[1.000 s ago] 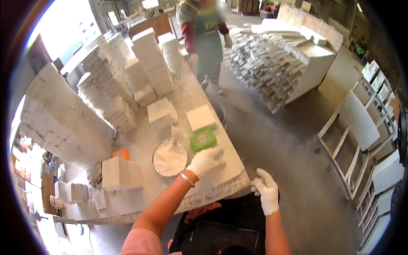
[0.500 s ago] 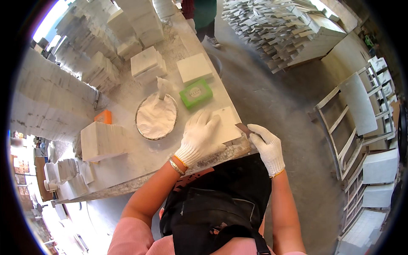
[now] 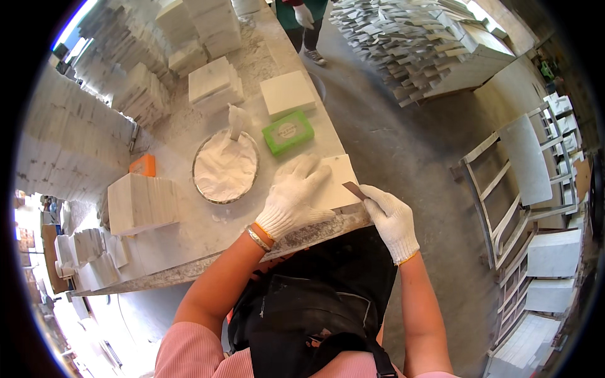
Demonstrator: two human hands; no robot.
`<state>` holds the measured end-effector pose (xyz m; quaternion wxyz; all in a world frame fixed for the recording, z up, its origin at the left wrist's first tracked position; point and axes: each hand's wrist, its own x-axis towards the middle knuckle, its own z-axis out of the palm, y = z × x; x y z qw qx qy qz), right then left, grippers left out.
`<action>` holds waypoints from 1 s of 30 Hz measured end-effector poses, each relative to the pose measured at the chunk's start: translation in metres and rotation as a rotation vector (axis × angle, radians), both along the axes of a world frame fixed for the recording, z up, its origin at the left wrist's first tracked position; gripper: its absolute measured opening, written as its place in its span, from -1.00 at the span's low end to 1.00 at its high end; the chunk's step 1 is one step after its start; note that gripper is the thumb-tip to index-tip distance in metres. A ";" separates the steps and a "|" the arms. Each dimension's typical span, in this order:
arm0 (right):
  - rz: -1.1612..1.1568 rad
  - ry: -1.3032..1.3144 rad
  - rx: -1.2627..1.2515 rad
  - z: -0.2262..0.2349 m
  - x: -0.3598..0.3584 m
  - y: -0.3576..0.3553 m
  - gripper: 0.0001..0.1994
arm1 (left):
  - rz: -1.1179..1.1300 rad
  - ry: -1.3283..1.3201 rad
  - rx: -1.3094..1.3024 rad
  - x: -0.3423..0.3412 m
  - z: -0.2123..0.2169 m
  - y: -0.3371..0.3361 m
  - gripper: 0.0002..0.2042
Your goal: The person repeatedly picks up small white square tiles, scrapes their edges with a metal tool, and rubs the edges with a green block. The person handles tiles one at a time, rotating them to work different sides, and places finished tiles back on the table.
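My left hand (image 3: 295, 194), in a white knitted glove, lies flat with fingers stretched across a white stone tile (image 3: 341, 179) at the table's near right corner. In my gloved right hand (image 3: 392, 220), a thin, flat brown strip (image 3: 354, 189) is pinched between thumb and fingers. The strip's free end is over the tile's right part; whether it touches the stone I cannot tell. Left of my left hand stands a round bowl of white powder (image 3: 225, 167) with a scoop-like piece (image 3: 236, 120) stuck in it. A green box (image 3: 288, 132) sits beyond the tile.
Another tile stack (image 3: 287, 94) and a second stack (image 3: 214, 85) stand farther back. At left are a stone block (image 3: 142, 205), an orange box (image 3: 143, 165) and tall slab piles (image 3: 69, 145). A metal rack (image 3: 498, 195) stands right. A co-worker's gloved hand (image 3: 304, 16) shows beyond the table.
My right hand has brought the strip slightly left, over the tile's edge. My left hand stays flat on the tile. The co-worker's gloved hand has come into sight.
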<state>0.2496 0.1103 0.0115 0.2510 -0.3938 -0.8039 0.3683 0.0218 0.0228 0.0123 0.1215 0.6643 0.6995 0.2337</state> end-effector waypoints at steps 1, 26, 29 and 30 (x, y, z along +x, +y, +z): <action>0.010 -0.015 0.053 0.000 0.001 -0.001 -0.73 | 0.004 -0.009 -0.009 0.000 0.002 0.000 -0.20; -0.027 0.044 -0.139 0.006 0.000 0.005 -0.73 | -0.006 -0.041 -0.027 0.001 -0.002 -0.001 -0.22; 0.005 0.007 -0.143 -0.008 -0.004 0.007 -0.72 | -0.017 -0.012 -0.001 0.002 0.001 0.000 -0.23; 0.012 0.034 -0.086 -0.019 -0.004 0.007 -0.72 | -0.026 -0.013 0.068 0.001 -0.001 -0.002 -0.29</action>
